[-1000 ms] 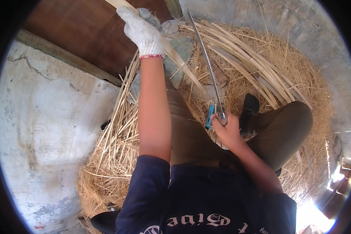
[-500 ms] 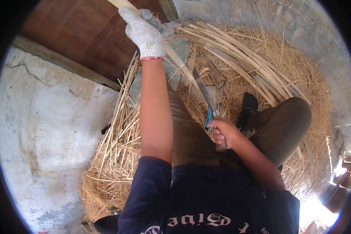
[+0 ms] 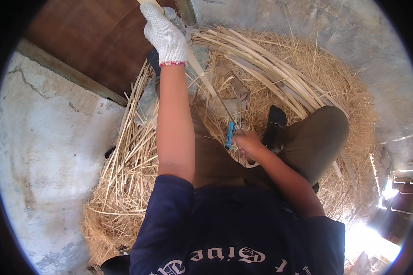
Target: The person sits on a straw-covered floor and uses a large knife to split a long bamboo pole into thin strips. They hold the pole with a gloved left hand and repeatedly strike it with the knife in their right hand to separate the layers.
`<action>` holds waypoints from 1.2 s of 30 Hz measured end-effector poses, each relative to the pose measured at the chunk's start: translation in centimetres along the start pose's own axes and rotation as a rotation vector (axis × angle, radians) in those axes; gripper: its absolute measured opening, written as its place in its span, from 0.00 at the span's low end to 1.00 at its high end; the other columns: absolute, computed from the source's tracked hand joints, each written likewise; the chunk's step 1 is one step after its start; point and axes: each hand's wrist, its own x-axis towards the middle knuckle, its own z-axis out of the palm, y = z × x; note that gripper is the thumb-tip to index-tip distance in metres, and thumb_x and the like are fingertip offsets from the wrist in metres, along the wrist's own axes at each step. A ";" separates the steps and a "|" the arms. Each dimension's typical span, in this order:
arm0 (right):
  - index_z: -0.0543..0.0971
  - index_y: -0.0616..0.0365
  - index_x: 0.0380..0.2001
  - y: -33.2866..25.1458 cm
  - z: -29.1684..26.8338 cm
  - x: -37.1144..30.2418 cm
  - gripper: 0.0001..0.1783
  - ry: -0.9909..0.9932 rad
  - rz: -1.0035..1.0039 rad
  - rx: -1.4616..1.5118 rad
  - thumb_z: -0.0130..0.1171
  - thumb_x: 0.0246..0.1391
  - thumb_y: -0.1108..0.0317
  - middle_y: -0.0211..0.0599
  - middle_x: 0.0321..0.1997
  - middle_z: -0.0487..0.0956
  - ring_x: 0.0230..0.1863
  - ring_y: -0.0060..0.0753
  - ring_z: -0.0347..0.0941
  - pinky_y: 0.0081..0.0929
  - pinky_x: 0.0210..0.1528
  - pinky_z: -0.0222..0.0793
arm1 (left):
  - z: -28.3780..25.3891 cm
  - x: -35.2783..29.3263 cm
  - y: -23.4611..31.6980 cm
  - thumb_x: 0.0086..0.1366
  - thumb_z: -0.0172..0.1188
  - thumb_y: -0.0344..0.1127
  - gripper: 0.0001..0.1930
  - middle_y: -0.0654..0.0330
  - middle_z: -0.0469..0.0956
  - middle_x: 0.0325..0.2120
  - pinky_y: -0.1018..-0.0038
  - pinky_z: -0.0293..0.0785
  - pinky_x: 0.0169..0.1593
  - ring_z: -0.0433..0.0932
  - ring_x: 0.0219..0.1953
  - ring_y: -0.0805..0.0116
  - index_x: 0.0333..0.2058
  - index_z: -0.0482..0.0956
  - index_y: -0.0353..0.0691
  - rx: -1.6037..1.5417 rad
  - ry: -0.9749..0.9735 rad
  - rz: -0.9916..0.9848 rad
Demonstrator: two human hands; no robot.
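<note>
My left hand (image 3: 163,32), in a white knit glove, is raised far out in front and grips a pale bamboo strip (image 3: 198,68) that slants down toward my lap. Bare, my right hand (image 3: 247,144) is closed on a knife (image 3: 229,133) with a blue handle, close above my knees. The blade lies along the lower part of the strip. I sit with legs in olive-brown trousers (image 3: 321,137) bent over the pile.
A heap of straw-like shavings and long split bamboo strips (image 3: 270,59) surrounds me. A brown wooden board (image 3: 92,41) leans at upper left. Cracked concrete floor (image 3: 46,151) lies to the left. A dark shoe (image 3: 275,119) shows by my right knee.
The knife has come down from standing high along the strip to lying low by my right hand. My right hand stayed near my knee. My gloved left hand kept its raised hold.
</note>
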 end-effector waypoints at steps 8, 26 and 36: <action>0.75 0.60 0.24 -1.0 1.4 -2.3 0.13 0.075 -0.304 -0.344 0.63 0.56 0.64 0.38 0.20 0.77 0.16 0.34 0.73 0.40 0.22 0.70 | -0.4 -1.5 1.6 0.71 0.45 0.73 0.36 0.66 0.63 0.14 0.72 0.56 0.19 0.62 0.14 0.71 0.23 0.70 0.44 0.004 0.084 0.023; 0.78 0.63 0.33 -2.9 2.0 -5.0 0.13 0.289 -0.991 -0.527 0.64 0.57 0.62 0.47 0.17 0.76 0.18 0.49 0.75 0.44 0.25 0.71 | -8.5 -7.7 22.3 0.64 0.50 0.79 0.33 0.72 0.63 0.11 0.81 0.61 0.17 0.61 0.13 0.76 0.16 0.65 0.57 -0.359 -0.683 0.474; 0.78 0.65 0.27 -3.0 0.3 -2.7 0.16 0.512 -0.720 -0.586 0.65 0.55 0.61 0.54 0.22 0.79 0.27 0.57 0.79 0.50 0.34 0.72 | -9.1 -15.6 26.9 0.71 0.40 0.71 0.36 0.69 0.62 0.08 0.81 0.56 0.11 0.57 0.08 0.79 0.14 0.67 0.50 -0.321 -0.332 0.699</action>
